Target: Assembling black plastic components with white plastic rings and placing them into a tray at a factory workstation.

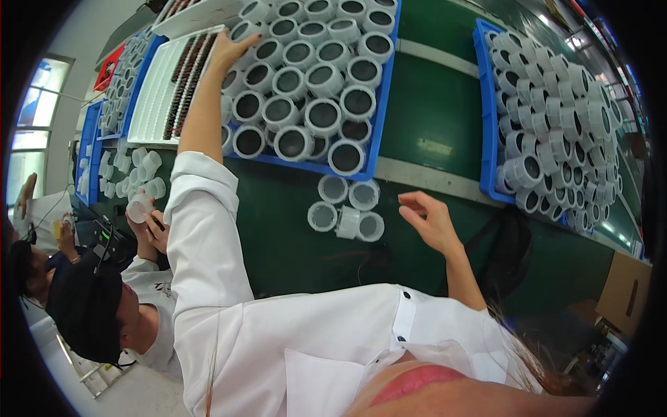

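My left hand (231, 50) is stretched out to the far left edge of a blue crate (377, 149) full of translucent white plastic cups with dark round centres. Its thumb and fingers are apart beside one white cup (243, 32); whether they touch it I cannot tell. My right hand (432, 221) hovers over the green table, fingers loosely bent and apart, with nothing visible in it. Left of it, a small group of clear plastic cups (363, 195) stands on the table, one of them lying on its side.
A white tray (151, 94) with rows of small dark brown parts lies left of the crate. Another blue crate (488, 115) heaped with cups stands at right. At left, a co-worker's hands (149, 226) hold a clear cup near loose cups (146, 165). A dark bag (501, 250) lies at right.
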### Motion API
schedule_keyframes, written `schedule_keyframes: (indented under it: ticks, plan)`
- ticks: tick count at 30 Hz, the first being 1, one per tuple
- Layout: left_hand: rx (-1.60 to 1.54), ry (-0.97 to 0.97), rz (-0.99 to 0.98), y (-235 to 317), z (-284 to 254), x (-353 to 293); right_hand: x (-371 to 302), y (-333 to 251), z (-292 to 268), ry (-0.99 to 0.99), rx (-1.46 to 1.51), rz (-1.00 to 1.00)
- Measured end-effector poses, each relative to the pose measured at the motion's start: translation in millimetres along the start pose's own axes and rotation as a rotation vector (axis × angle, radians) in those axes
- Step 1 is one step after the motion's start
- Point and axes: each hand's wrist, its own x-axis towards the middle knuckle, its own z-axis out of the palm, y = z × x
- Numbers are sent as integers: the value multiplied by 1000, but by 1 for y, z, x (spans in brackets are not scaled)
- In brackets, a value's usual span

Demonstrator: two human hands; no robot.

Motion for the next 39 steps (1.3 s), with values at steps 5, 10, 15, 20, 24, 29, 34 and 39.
schedule_keyframes:
  ticks: [5, 10, 15, 20, 24, 29, 34, 39]
  plan:
    - [262, 398, 322, -70, -83, 19, 0, -9, 6, 9, 31, -145]
    - [-437, 404, 306, 61, -34, -125, -3, -8, 22, 48, -127, -85]
    - [-672, 531, 214, 98, 52, -332, -28, 9, 52, 33, -571, -205]
    - [-506, 169, -87, 67, 79, -476, -47, 18, 66, 116, -629, -295]
    - [-317, 93, -2, 59, 71, -511, -78, 28, 66, -8, -679, -123]
    - [-317, 130, 102, 72, 71, -494, -84, 63, 87, 36, -751, -323]
    - [-314, 190, 244, 98, 60, -502, -90, 51, 61, -1, -339, 24]
    - [-867, -325, -291, 101, 106, -533, -94, 50, 48, 79, -193, 58]
